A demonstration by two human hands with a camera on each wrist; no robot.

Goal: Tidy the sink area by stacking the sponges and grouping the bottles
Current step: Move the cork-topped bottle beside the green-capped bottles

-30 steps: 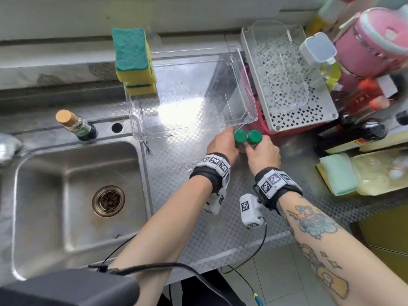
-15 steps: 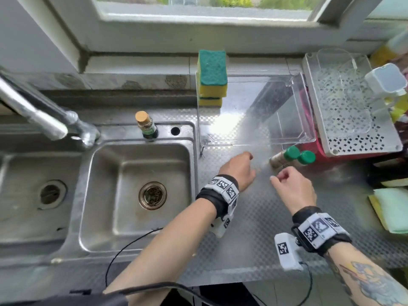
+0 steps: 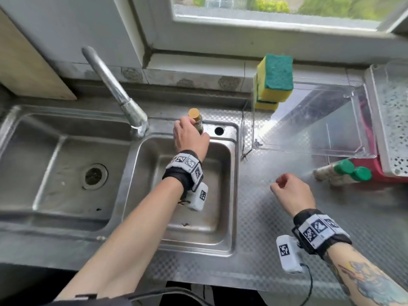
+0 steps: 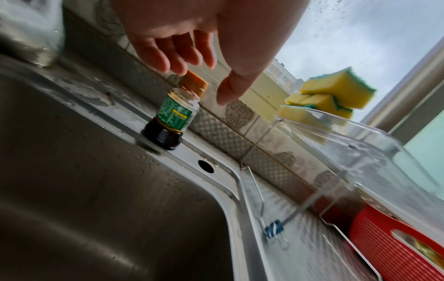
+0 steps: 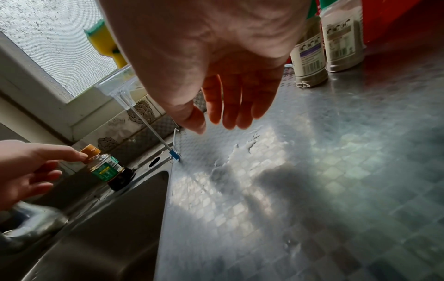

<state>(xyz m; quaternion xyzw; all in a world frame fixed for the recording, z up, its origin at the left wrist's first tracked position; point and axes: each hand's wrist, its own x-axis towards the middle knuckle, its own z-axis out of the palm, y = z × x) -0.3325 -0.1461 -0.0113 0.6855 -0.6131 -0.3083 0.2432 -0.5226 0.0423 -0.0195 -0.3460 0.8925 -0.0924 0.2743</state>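
Fingers [image 4: 176, 57] of the left hand [image 3: 189, 136] are spreading loosely around the small dark glass bottle with the orange cap [image 4: 171, 117], standing on the steel sink rim [image 4: 216, 167]; the right hand [image 3: 292, 193] is hovering slack, holding nothing.

Steel counter [image 3: 276, 244]: two green-capped bottles [image 3: 344, 173]

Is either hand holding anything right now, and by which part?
Nothing is held yet. The left hand is open, fingers around the dark bottle's cap, not closed. The right hand hangs empty above the counter.
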